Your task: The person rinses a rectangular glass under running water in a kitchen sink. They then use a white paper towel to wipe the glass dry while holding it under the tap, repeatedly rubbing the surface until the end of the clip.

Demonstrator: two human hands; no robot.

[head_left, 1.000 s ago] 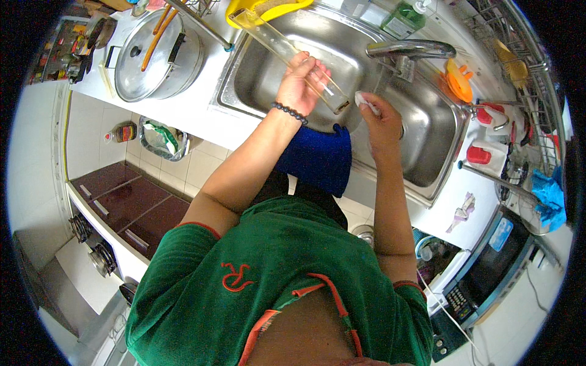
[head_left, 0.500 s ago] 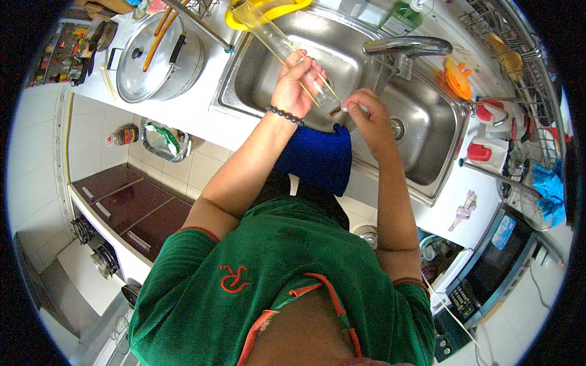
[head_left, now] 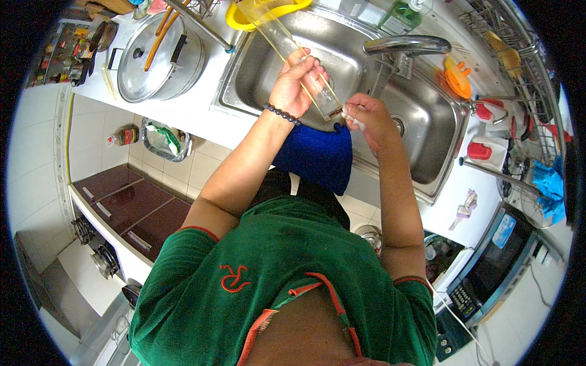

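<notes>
My left hand (head_left: pixel 294 86) is closed around a long, clear, narrow piece with yellowish edges (head_left: pixel 268 29), tilted over the left basin of the sink. It looks like a transparent trough or panel; its exact kind cannot be made out. A dark brown mark shows at its lower right end. Right at that end, my right hand (head_left: pixel 371 122) pinches a small white wad (head_left: pixel 357 124), possibly tissue or cloth. The wad is close to the dark mark, and whether they touch is hidden by my fingers. Below the piece, a blue cloth (head_left: pixel 314 160) hangs over the sink's front edge.
The steel double sink (head_left: pixel 227 91) has a faucet (head_left: pixel 406 46) behind my right hand. A yellow basin (head_left: pixel 235 19) and a green soap bottle (head_left: pixel 401 17) stand at the back. At left is a lidded pot (head_left: pixel 137 67); at right, a microwave (head_left: pixel 494 262) and wire rack (head_left: pixel 525 36).
My right hand has turned and shifted slightly right, and more of the white wad shows below its fingers. The clear piece in my left hand has barely moved.
</notes>
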